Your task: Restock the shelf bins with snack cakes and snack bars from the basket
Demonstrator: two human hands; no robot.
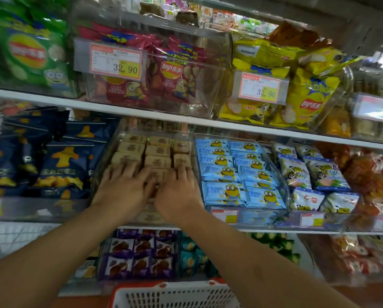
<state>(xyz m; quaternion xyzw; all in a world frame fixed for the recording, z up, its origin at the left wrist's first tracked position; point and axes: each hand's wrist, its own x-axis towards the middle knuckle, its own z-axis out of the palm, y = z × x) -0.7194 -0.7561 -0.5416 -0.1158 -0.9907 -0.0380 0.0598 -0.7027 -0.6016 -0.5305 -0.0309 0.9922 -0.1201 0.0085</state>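
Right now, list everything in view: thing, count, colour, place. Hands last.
tan snack cakes: many, tan wrappers, rows in the clear middle-shelf bin
clear bin: one, transparent, middle shelf centre
light blue packets: many, blue with yellow cartoon figures, bin to the right of the cakes
dark blue bags: several, navy and yellow, middle shelf left
red chip bags: several, top shelf centre
yellow chip bags: several, top shelf right
green bags: several, top shelf left
price tags: two readable, orange and yellow, on the top bins
purple packets: many, lower shelf
basket: one, white mesh with red rim, bottom centre
left hand: flat on the cakes
right hand: flat on the cakes
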